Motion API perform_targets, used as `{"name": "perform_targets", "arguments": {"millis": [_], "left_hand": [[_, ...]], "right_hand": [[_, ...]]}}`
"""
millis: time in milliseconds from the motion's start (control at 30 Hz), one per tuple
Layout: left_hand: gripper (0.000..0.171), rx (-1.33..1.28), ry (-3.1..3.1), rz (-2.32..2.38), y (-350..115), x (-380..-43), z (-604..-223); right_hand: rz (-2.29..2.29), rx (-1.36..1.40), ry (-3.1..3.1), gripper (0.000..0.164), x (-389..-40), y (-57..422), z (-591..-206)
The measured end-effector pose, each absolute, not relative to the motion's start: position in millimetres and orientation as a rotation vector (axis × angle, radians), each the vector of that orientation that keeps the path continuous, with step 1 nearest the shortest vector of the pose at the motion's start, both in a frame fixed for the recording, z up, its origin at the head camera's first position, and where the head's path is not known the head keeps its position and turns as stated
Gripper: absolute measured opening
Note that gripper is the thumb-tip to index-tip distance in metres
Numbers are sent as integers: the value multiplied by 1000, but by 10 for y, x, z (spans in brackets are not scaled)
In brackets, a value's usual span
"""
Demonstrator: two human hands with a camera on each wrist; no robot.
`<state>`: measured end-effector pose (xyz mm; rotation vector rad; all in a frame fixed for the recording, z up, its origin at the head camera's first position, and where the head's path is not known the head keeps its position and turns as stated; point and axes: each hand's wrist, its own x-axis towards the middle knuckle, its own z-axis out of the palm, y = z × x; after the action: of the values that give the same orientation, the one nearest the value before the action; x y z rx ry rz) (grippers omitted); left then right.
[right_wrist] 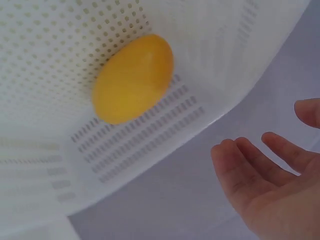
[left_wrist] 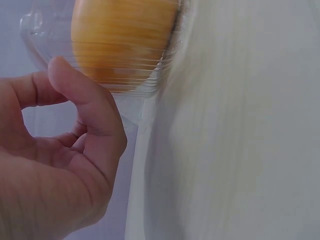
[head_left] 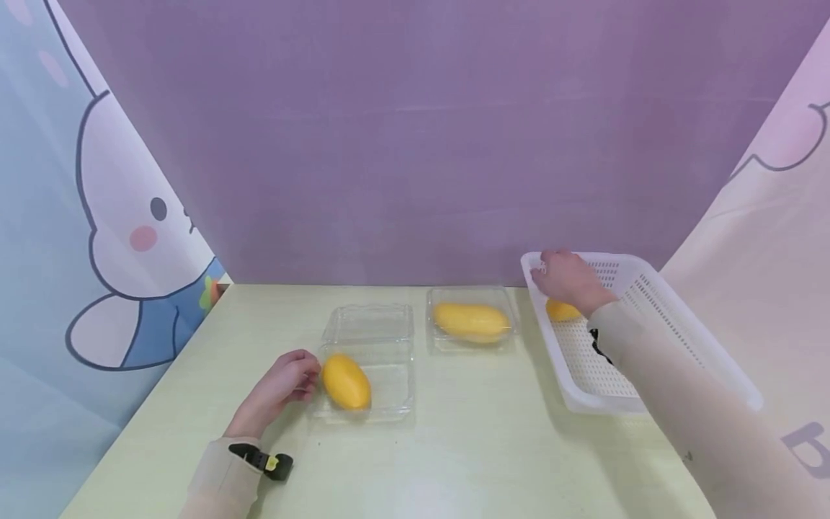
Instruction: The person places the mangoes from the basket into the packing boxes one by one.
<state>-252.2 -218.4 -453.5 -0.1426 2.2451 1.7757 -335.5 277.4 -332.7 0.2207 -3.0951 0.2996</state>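
Fingers on the right hand are apart and hold nothing, by a corner of the white basket with a yellow fruit inside. The left hand has bent fingers by the open box with a second fruit; I can't tell if they pinch its edge.

the head view is evenly bright, with pale glare pooling on the near part of the desk and a soft shadow just left of the white basket. both wrist views are dimmer and bluish (greyer on the left), softly blurred; light seems overhead.
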Motion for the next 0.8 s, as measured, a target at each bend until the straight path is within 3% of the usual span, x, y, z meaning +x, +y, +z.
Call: {"name": "perform_targets", "arguments": {"millis": [600, 700, 800], "left_hand": [[12, -130, 2217, 1787, -2095, -2566, -4556], [12, -127, 2222, 1784, -2076, -2585, -4562], [12, -128, 2227, 1776, -2061, -2592, -4573]], "right_hand": [[506, -40, -3354, 75, -3430, 3323, -3597], [543, -40, -3381, 72, -3447, 3386, -3685], [589, -42, -3373, 58, -3477, 3459, -3787]]}}
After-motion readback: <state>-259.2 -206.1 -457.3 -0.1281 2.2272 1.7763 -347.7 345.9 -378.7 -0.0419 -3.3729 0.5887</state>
